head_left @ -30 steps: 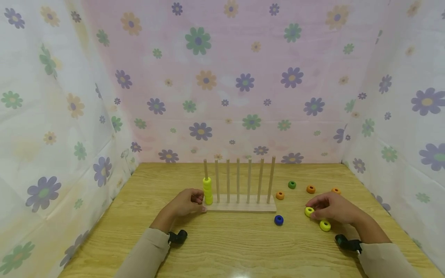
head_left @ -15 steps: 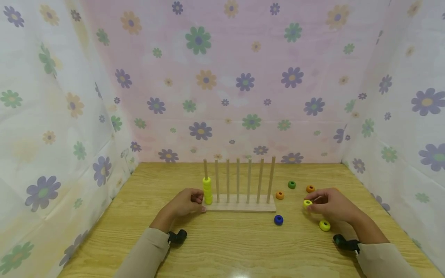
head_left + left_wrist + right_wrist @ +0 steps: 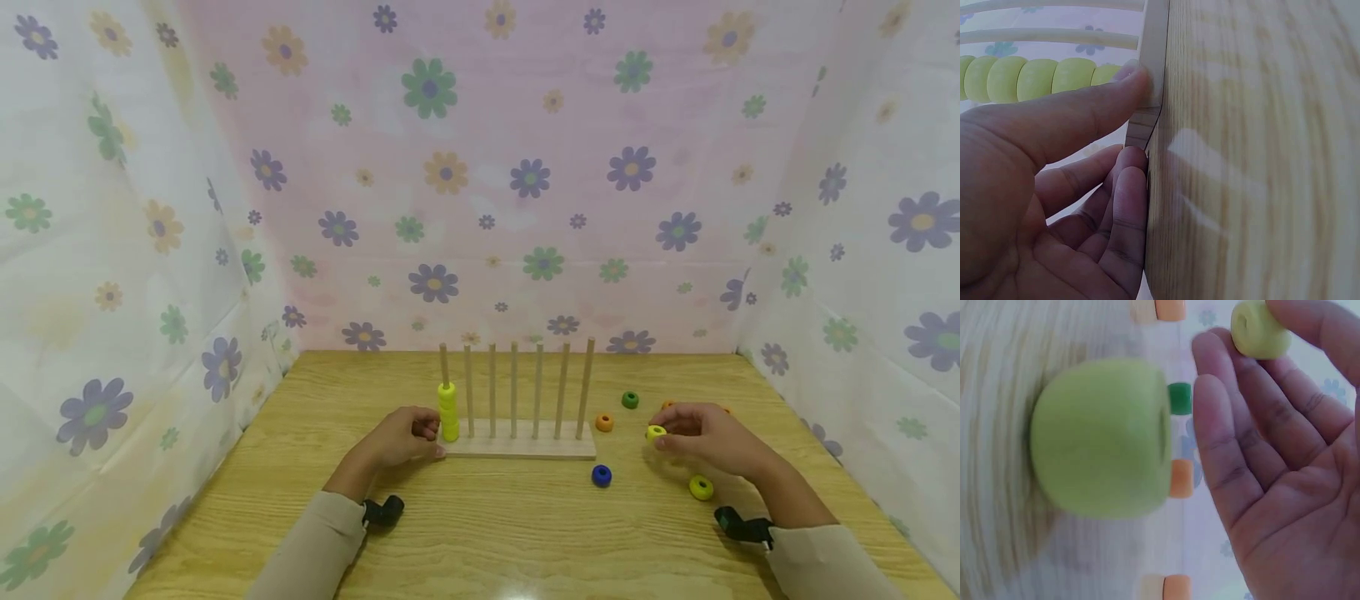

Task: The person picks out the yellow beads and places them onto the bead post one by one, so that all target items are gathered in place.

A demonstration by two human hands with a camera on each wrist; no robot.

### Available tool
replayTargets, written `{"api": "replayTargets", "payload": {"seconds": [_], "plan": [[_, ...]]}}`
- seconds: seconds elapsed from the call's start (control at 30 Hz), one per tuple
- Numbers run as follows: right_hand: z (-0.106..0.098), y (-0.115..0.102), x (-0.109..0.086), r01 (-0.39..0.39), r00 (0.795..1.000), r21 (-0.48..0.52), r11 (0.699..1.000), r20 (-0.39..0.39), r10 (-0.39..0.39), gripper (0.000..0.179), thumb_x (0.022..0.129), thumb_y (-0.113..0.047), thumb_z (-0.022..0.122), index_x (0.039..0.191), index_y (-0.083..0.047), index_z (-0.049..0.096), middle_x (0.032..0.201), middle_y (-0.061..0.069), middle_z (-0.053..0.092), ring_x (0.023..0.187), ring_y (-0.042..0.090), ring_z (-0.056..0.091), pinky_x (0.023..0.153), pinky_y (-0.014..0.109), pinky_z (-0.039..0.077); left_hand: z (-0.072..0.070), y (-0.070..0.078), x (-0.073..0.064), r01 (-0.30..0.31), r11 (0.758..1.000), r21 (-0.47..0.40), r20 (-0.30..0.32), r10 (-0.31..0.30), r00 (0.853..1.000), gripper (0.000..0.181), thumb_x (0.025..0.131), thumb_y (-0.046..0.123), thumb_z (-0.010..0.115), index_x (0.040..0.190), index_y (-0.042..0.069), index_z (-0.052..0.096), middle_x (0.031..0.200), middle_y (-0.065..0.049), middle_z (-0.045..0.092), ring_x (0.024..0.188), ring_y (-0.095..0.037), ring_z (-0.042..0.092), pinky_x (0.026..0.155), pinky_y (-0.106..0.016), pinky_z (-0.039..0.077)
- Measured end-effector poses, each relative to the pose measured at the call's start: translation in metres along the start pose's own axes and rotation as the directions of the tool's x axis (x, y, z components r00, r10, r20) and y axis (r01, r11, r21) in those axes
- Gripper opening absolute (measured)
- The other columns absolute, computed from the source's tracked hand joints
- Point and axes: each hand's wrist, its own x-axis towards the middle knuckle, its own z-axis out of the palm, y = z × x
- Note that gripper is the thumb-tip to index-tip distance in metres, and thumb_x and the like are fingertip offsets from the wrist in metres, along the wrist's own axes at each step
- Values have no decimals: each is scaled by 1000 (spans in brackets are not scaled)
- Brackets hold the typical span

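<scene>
In the head view, a wooden peg stand [image 3: 517, 451] with several upright pegs sits mid-table. Yellow beads [image 3: 447, 413] are stacked on its leftmost peg. My left hand [image 3: 405, 438] holds the stand's left end; in the left wrist view the thumb [image 3: 1094, 115] presses the base edge, with the fingers bent at its end. To the right of the stand, my right hand [image 3: 716, 435] pinches a yellow bead [image 3: 655, 432] between thumb and fingertips, raised off the table. Below that hand, another yellow bead [image 3: 701, 488] lies on the table, large in the right wrist view.
A blue bead [image 3: 602, 476] lies near the stand's front right corner. An orange bead [image 3: 604, 422] and a green bead [image 3: 630, 400] lie right of the stand. More orange beads [image 3: 669, 405] are partly hidden behind my right hand. Flowered cloth [image 3: 525, 208] encloses the wooden table.
My right hand has picked the yellow bead up off the table and moved it slightly left and away from me. The left hand and the stand have stayed in place.
</scene>
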Motion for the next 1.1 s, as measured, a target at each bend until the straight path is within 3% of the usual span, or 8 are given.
{"api": "replayTargets", "payload": {"seconds": [0.3,0.67,0.9,1.1], "plan": [[3,-15,6,2,998,-48,999,-58,-5,49,98,-38,72,135,-6,67,123,9,74,105,7,71,84,27,59,0,-4,-1,14,1000,5,-6,-14,1000,56,88,21,85,137,6,63,112,-3,65,100,-18,60,90,-36,52],[0,-30,12,50,988,-97,994,-139,-63,40,96,-38,75,127,-13,73,116,5,76,100,9,73,82,27,59,0,-2,-1,15,1000,-5,-4,-15,1000,58,87,19,86,139,4,62,113,-2,65,101,-18,60,90,-35,53],[-2,-42,15,50,984,-132,990,-164,-71,41,96,-39,75,127,-12,73,112,3,76,96,8,73,80,27,59,0,-1,-1,13,1000,22,0,-13,1000,54,88,19,85,136,6,63,110,-1,65,99,-17,60,89,-35,52],[-3,-56,16,96,975,-129,987,-187,-119,38,96,-35,76,126,-11,73,108,1,77,94,13,75,79,27,60,0,-2,0,10,1000,19,-1,-10,1000,56,87,18,86,136,5,63,110,-2,66,100,-17,60,88,-32,53]]}}
